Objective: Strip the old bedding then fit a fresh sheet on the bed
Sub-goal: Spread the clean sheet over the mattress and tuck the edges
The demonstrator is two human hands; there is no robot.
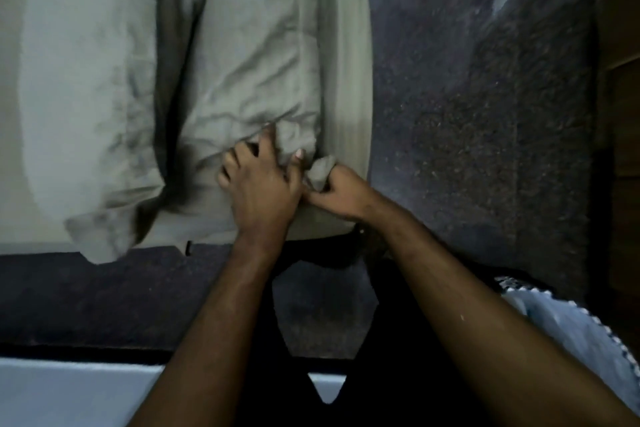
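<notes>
Grey-green cloth fills the far left of the scene: a rumpled sheet (249,55) lies over the bed (14,87), its long folds running from far to near, with a darker crease down the middle. Its near edge hangs ragged over the bed's end, one loose corner drooping at the near left. To the right of it a dark speckled floor (485,97) stretches away, and a dark band of the same tone runs across below the bed's near edge. At the far right a brown wooden panel (623,114) stands along the floor. Nearest of all, a pale blue surface (69,395) crosses the bottom left, and a light blue cloth with dotted trim (568,319) shows at the near right.

Both bare forearms reach in from the near side and meet at the sheet's near right corner. The left hand (258,184) lies on top of the sheet with fingers bent and partly spread, clawing a bunch of fabric up against the thumb. The right hand (337,192), touching the left one at the knuckles, is closed into a fist around a small wad of the same sheet, which pokes out of the top of the fist. The picture is dim and a little blurred, so single fingertips are hard to make out.
</notes>
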